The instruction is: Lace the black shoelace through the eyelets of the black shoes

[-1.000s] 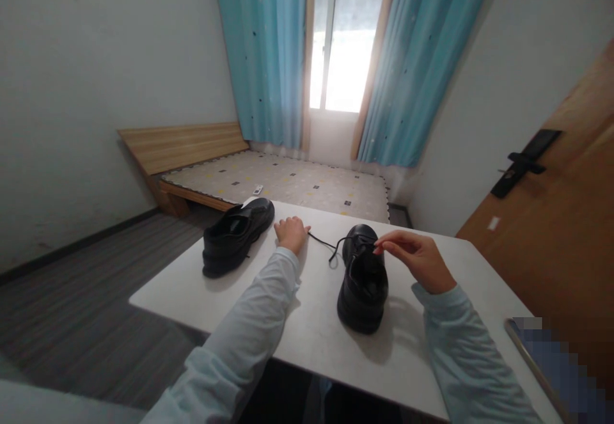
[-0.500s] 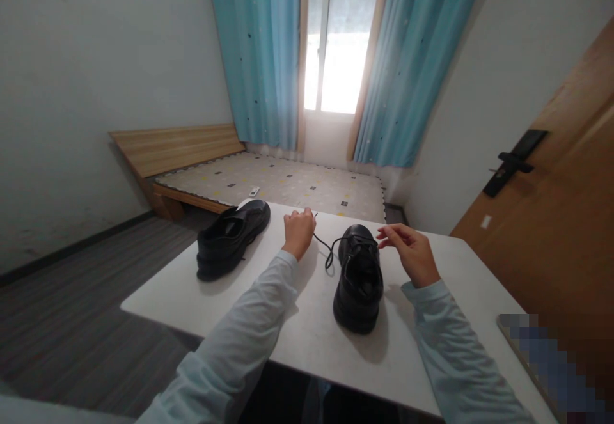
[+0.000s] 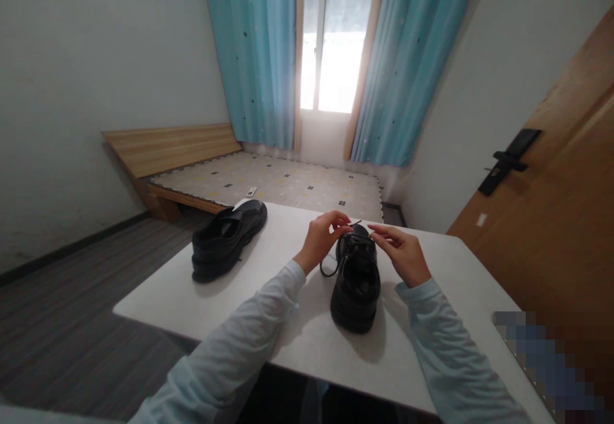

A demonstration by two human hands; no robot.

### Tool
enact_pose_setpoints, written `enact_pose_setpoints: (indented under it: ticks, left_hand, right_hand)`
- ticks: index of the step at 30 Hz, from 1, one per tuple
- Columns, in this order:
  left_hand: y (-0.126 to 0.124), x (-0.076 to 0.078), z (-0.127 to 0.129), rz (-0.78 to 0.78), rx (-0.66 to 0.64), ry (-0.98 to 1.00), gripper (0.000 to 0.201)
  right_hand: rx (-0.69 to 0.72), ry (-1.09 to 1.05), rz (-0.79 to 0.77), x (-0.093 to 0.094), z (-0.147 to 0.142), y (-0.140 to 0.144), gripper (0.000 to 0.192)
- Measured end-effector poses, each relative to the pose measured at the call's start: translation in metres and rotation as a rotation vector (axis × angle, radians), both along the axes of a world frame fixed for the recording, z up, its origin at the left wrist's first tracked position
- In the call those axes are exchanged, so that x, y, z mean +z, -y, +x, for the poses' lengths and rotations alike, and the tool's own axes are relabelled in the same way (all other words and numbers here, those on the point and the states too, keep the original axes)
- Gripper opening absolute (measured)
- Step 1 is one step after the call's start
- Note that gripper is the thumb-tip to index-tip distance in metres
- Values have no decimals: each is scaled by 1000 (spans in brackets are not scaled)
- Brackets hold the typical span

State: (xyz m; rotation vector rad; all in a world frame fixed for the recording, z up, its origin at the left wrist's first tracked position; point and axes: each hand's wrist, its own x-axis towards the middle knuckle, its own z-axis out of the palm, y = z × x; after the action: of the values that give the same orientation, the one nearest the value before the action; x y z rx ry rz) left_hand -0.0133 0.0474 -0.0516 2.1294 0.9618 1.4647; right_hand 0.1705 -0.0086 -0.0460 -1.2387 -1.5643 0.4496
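A black lace-up shoe [image 3: 355,290] stands on the white table with its toe pointing away from me. My left hand [image 3: 327,235] is closed in a pinch on a black shoelace [image 3: 328,273], whose tip sticks out past the fingers above the toe. The lace loops down along the shoe's left side. On the right of the toe, my right hand [image 3: 400,251] has thumb and fingertips drawn together at the lacing; what they hold, if anything, is too small to make out. A second black shoe [image 3: 229,238] rests farther left, apart from both hands.
The white table [image 3: 187,312] carries both shoes. Beyond it is a bed [image 3: 273,174] with a small white device [image 3: 252,191] on it. A wooden door [image 3: 542,174] with a black handle is at the right. A pixelated patch covers something at the lower right.
My left hand has moved right with the lace, from beside the shoe to its toe. My right hand has stayed near the lacing, its fingertips now closer to the left hand.
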Motion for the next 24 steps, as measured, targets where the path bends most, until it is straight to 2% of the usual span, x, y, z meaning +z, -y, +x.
enact_pose_setpoints:
  ticks: [2, 4, 7, 10, 14, 17, 20, 24]
  left_hand:
    - [3, 0, 2, -5, -41, 1, 13]
    - [4, 0, 4, -13, -78, -3, 13]
    - [7, 1, 6, -27, -114, -30, 14]
    - [9, 2, 7, -33, -132, -88, 17]
    - [10, 4, 7, -5, -140, -165, 18]
    - [11, 4, 7, 119, -128, -215, 22]
    - [13, 4, 6, 251, -96, -260, 25]
    - [15, 0, 7, 334, -55, -340, 23]
  right_hand:
    - [-18, 42, 63, 0, -2, 1, 36]
    - [-78, 132, 196, 1, -5, 2, 40]
    - [-144, 375, 427, 1, -7, 2, 26]
    - [-172, 597, 539, 1, -9, 4, 14]
    - [-207, 739, 527, 2, -10, 7, 15]
    - [-204, 731, 481, 4, -10, 8, 14]
    - [-254, 559, 405, 6, -6, 6, 11]
    - [-338, 273, 225, 8, 5, 1, 12]
